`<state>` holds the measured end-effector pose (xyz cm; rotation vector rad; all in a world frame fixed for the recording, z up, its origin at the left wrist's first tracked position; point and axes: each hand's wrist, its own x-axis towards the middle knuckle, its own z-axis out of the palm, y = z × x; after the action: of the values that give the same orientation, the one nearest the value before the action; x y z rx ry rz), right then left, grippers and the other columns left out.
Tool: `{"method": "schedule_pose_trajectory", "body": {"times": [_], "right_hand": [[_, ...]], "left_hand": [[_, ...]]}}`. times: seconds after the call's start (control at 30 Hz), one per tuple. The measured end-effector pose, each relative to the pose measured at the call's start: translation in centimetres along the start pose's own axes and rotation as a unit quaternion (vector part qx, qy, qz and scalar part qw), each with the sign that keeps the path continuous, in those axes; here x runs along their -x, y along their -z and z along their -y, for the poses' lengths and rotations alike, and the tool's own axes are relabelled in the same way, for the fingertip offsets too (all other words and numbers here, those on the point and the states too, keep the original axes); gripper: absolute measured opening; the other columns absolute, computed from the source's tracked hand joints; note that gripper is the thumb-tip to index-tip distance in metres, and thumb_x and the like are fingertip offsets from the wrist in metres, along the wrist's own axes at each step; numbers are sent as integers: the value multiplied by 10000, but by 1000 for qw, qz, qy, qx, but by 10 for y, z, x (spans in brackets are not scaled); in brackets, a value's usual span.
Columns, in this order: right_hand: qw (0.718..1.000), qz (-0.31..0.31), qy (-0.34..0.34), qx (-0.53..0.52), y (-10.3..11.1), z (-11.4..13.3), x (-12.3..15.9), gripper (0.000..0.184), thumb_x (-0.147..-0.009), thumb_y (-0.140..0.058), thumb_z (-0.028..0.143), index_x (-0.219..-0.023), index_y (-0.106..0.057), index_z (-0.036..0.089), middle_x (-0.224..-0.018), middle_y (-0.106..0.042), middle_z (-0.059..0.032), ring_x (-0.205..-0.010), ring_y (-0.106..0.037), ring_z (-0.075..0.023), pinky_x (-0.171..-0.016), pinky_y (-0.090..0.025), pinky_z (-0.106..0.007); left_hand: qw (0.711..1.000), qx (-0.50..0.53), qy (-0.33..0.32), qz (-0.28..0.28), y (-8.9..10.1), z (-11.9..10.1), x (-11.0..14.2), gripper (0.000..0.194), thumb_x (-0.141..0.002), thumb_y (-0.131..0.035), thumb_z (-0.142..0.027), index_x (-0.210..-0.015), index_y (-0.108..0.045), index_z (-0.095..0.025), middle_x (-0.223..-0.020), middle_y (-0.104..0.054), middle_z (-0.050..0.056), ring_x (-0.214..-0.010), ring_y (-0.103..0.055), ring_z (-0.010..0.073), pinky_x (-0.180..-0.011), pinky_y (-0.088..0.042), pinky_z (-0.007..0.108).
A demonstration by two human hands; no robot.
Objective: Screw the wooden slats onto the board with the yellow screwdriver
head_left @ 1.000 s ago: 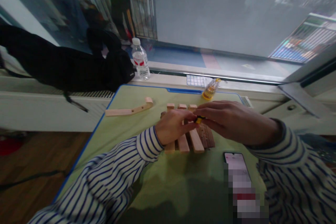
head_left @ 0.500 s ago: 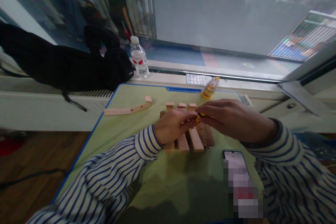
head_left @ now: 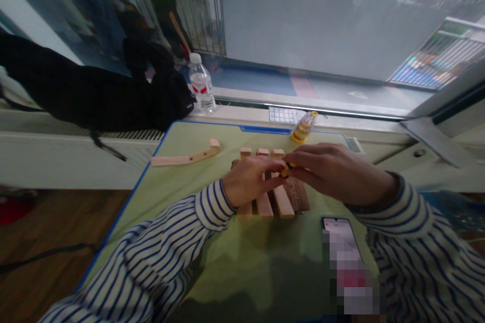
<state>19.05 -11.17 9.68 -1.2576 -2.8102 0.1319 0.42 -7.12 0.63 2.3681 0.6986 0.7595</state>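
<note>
Both hands meet over a small wooden slat assembly [head_left: 271,204] lying on the green mat [head_left: 182,186]. My left hand [head_left: 250,179] is curled, its fingertips pinched against a small yellow and black tool [head_left: 288,166]. From the right, my right hand [head_left: 333,171] closes its fingers round the same tool; most of the tool is hidden beneath them. The three pale slats run toward me, with a darker ribbed wooden piece [head_left: 297,194] at their right side.
A curved wooden part [head_left: 185,158] lies on the mat to the left. A yellow glue bottle [head_left: 303,128] stands at the mat's far edge. A water bottle [head_left: 201,85] and a black bag [head_left: 94,93] rest on the windowsill. A phone [head_left: 343,247] lies near right.
The hands hold almost the same place over the slats, with only slight finger movement on the yellow tool. The view has drifted a little.
</note>
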Motion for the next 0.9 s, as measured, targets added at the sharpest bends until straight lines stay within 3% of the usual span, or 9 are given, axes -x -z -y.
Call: {"method": "schedule_pose_trajectory", "body": {"times": [0.13, 0.33, 0.67, 0.9], "right_hand": [[1000, 8, 4, 9, 2, 2, -2, 238, -900, -441, 285, -1053, -585, 174, -973, -647, -61, -868, -609, -178, -767, -466, -327], [999, -28, 32, -5, 2, 3, -2, 396, -864, -507, 271, -1254, -465, 217, -1178, -595, -68, -980, -591, -184, -808, -481, -327], [1000, 5, 29, -5, 4, 4, -4, 264, -896, -437, 219, -1120, -572, 182, -1148, -619, -73, -1004, -592, -186, -867, -460, -334], [1000, 5, 15, -8, 2, 3, -2, 244, -908, -434, 282, -1062, -588, 172, -1039, -647, -63, -931, -607, -174, -822, -456, -313]], "left_hand": [[1000, 3, 10, 0, 0, 0, 1, 178, -852, -550, -291, -981, -638, -207, -876, -666, -8, -781, -589, 122, -700, -415, 239], [1000, 4, 26, 8, 0, 2, 2, 203, -856, -538, -331, -972, -641, -201, -906, -662, 9, -816, -590, 137, -715, -425, 251], [1000, -18, 4, 2, 0, 2, 3, 186, -857, -540, -300, -962, -643, -187, -825, -656, 9, -747, -583, 129, -663, -413, 244], [999, -13, -35, 19, 1, 2, 2, 167, -889, -488, -259, -908, -620, -158, -808, -620, 20, -743, -561, 121, -648, -409, 228]]}}
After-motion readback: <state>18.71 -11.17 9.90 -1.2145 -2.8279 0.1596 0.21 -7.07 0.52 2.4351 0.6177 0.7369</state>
